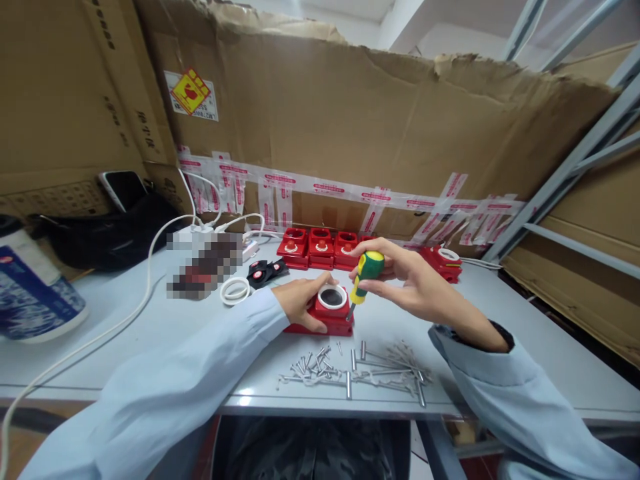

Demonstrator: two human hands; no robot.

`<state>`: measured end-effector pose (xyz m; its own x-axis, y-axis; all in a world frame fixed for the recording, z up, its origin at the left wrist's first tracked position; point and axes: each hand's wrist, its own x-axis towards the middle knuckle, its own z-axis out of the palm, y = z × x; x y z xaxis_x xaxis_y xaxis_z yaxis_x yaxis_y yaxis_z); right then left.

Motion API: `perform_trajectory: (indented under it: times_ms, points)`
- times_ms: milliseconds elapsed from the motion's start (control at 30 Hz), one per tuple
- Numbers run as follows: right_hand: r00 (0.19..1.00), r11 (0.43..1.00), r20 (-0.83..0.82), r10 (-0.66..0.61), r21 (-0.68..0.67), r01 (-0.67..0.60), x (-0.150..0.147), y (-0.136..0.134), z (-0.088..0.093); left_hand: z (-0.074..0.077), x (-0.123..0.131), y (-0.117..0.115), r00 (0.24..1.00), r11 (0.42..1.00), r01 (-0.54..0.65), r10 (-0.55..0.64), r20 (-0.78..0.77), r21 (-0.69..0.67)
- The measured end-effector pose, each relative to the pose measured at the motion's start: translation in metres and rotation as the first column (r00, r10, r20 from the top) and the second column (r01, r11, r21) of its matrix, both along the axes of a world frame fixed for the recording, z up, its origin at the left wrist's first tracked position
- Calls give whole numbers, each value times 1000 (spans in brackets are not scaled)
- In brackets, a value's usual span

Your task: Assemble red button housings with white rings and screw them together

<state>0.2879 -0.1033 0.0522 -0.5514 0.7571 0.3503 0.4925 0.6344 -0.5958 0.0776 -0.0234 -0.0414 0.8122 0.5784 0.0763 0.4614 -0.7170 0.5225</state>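
Note:
My left hand (301, 301) is closed around the left side of a red plastic housing (336, 319) that lies on the grey table (150, 327). A white ring (333, 297) with a dark centre sits on top of the housing. My right hand (400, 273) grips a short green and yellow screwdriver (364, 275). The screwdriver stands nearly upright, its tip down at the housing's right edge.
Loose screws and long pins (350, 370) lie scattered near the table's front edge. A row of red housings (320, 248) stands at the back against cardboard, one more red part (443, 260) behind my right hand. A white ring (235, 290), black discs (265, 270), white cables and a blue-white container (30, 293) lie left.

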Motion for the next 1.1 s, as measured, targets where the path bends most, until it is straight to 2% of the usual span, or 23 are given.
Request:
perform_trajectory:
  times_ms: [67,167,233,267,333,433,533,600,700,800,867,900,1000,1067,1100]
  points:
    - [993,990,-22,-112,82,114,-7,1,-6,0,0,0,1000,1000,-5,5,-17,17]
    - [951,917,-67,-301,251,308,-20,5,-20,-1,0,0,1000,999,-15,16,-23,38]
    - [928,875,-95,-362,308,373,-27,8,-26,-1,0,0,1000,999,-12,12,-15,35]
    - [925,872,-100,-366,310,378,-28,10,-27,0,0,0,1000,999,-10,11,-15,31]
    - [945,909,-94,-312,260,326,-26,12,-26,0,0,-1,1000,1000,-16,17,-23,23]
    - [991,990,-83,-103,91,111,-13,12,-14,1,0,-1,1000,1000,-20,21,-21,4]
    - [994,992,-75,81,-90,-87,1,11,-1,0,0,0,1000,1000,-2,2,0,-10]
    - [993,987,-79,85,-126,-95,6,10,3,0,0,0,1000,1000,-4,4,-2,-9]
    - [994,997,-79,-80,-9,79,1,7,0,1,0,-1,1000,1000,-21,21,-13,-2]
    - [948,930,-75,-309,186,318,-13,6,-9,0,-1,-2,1000,1000,-15,15,-18,9]
    - [917,881,-69,-393,256,397,-20,7,-15,0,-1,-1,1000,1000,-11,11,-8,18]
    - [915,879,-69,-398,258,402,-22,7,-16,-1,-1,-1,1000,1000,-8,8,-3,20]
    - [964,953,-97,-246,158,259,-20,8,-13,-2,-1,1,1000,1000,7,-8,13,19]
    - [992,998,-118,-41,51,47,-13,7,-6,-2,-1,1,999,1000,24,-24,25,3]
    - [991,998,-115,64,-8,-66,-8,5,-2,-2,-1,1,999,1000,25,-25,27,-4]
